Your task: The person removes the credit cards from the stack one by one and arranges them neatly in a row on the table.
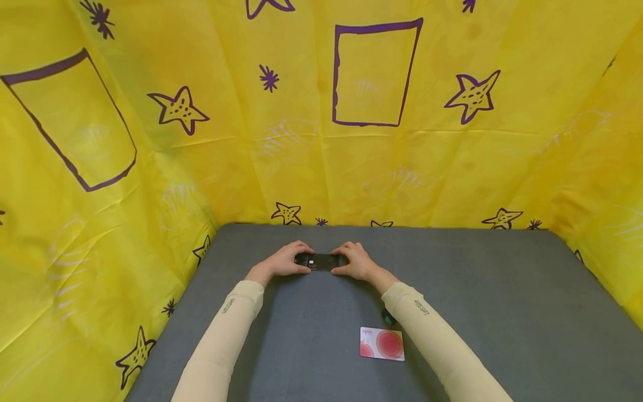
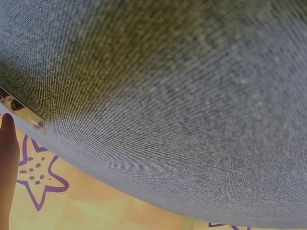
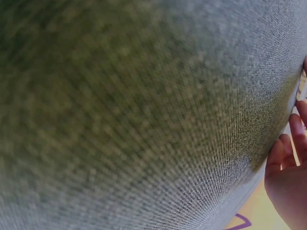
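A black card (image 1: 324, 262) marked "VIP", with a small light square near its left end, lies at the far middle of the table. My left hand (image 1: 287, 260) grips its left end, thumb at the near edge and fingers at the far edge. The right hand (image 1: 358, 262) holds the right end in the same way. In the left wrist view, a shiny corner of the card (image 2: 29, 115) shows beside a fingertip. Part of the right hand (image 3: 290, 177) appears at the right wrist view's edge, where the card is hard to make out.
A white card with red circles (image 1: 382, 343) lies on the grey table (image 1: 301, 346), close to the right forearm. A small dark object (image 1: 388, 317) shows beside the right sleeve. Yellow patterned cloth (image 1: 301, 156) stands behind the table and along both sides.
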